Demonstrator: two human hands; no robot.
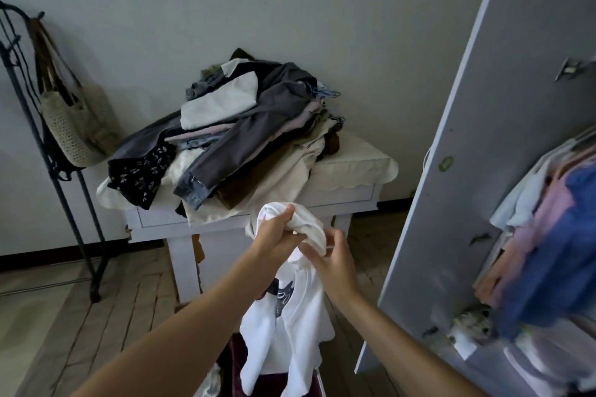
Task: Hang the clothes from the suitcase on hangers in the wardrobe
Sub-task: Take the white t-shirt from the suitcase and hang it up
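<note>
Hands are meeting in front of the white table [342, 200], both working on a white garment [290, 309] with a dark print on it. The left hand [274, 235] is closing firmly around the bunched upper part of the garment, fingers curled over the fabric, so the cloth is sticking out above and to the right of the fist. The right hand [335, 263] is sitting just beside it, below and to the right, with its fingers partly curled and pinching the same bunched fabric from underneath; whether something thin is also lying in that grip I cannot tell. From the two hands the rest of the garment is hanging straight down, its lower folds dangling below the table's front edge and over a dark reddish container [235, 361] at the bottom, only partly in view. On the table a tall pile of clothes [245, 135] is lying, with a grey piece draped across its top and a few blue hangers [325, 94] poking out at its right side. Right of the table the wardrobe door [493, 151] is standing open, and past it hung clothes [554, 235] are showing, blurred. Left of the table a woven bag [75, 129] is hanging from a dark metal stand [48, 151].
</note>
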